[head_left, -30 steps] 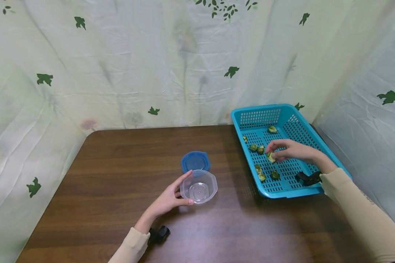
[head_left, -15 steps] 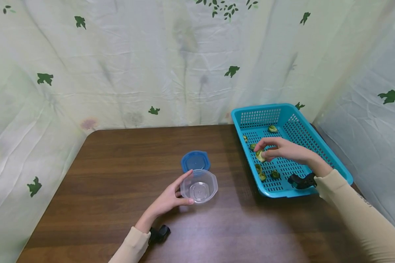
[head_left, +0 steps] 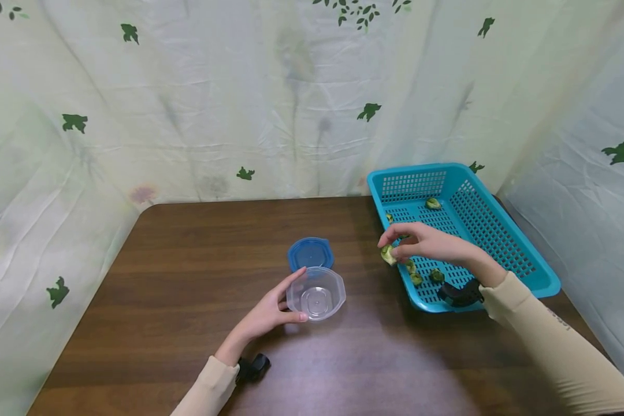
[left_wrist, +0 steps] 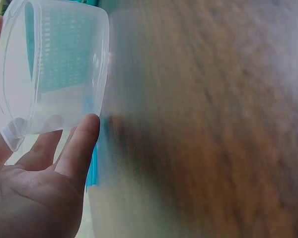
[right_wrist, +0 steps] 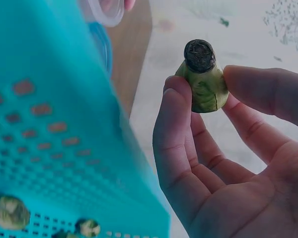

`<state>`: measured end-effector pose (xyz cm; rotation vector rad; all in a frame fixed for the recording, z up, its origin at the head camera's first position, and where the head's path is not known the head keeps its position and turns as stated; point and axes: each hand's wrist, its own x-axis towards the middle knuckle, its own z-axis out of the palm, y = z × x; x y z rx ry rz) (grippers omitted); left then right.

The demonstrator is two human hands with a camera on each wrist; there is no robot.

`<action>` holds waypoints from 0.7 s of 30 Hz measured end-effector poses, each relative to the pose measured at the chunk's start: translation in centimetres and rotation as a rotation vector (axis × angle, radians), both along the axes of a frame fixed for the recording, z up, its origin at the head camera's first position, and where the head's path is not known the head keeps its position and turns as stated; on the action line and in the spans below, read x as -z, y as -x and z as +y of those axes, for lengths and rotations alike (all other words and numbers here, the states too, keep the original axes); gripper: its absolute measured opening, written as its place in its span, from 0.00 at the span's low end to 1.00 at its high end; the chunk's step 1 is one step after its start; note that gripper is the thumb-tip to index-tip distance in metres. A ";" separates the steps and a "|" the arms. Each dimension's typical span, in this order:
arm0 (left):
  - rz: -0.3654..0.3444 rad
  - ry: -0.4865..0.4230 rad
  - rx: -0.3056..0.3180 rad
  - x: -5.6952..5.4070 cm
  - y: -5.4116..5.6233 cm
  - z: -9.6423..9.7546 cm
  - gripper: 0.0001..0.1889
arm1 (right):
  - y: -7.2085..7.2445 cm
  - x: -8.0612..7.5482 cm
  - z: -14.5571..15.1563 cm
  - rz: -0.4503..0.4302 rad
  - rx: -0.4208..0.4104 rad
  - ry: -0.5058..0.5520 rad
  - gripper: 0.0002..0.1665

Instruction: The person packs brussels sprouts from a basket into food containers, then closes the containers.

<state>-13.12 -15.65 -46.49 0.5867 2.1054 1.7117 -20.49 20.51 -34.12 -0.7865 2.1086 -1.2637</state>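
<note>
My left hand [head_left: 262, 318] holds a clear plastic container [head_left: 319, 297] by its left side, thumb at the near edge and fingers at the far edge. The container sits on the table with its mouth up and nothing inside. Between thumb and fingertips, my right hand [head_left: 431, 242] pinches a Brussels sprout [head_left: 387, 255] at the left rim of the blue basket [head_left: 543, 283]. In the right wrist view the sprout [right_wrist: 206, 91] shows its dark cut stem end. Several more sprouts lie in the basket, among them one sprout [head_left: 433, 204] at the far end; my right hand partly hides others.
A blue lid [head_left: 311, 253] lies on the wooden table [head_left: 197, 248] just behind the container, slightly overlapped by it in the head view. Patterned curtains [head_left: 197, 104] hang behind the table and at both sides.
My right hand has carried the sprout leftward from over the middle of the basket to its left rim. My left hand and the container stay in place.
</note>
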 end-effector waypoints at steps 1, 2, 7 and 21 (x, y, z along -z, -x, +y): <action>-0.002 0.000 0.001 0.0 0.0 0.0 0.45 | -0.1 0.0 -0.3 -0.004 -0.005 0.003 0.15; -0.002 0.001 0.001 0.0 0.0 0.0 0.45 | -0.1 0.1 -0.6 -0.002 -0.010 0.006 0.14; 0.002 -0.003 0.003 0.0 0.1 0.0 0.45 | -0.3 0.3 -2.1 0.017 -0.029 0.011 0.12; -0.001 0.007 -0.001 -0.1 0.0 -0.1 0.45 | -1.3 0.9 -5.9 0.005 -0.076 0.010 0.10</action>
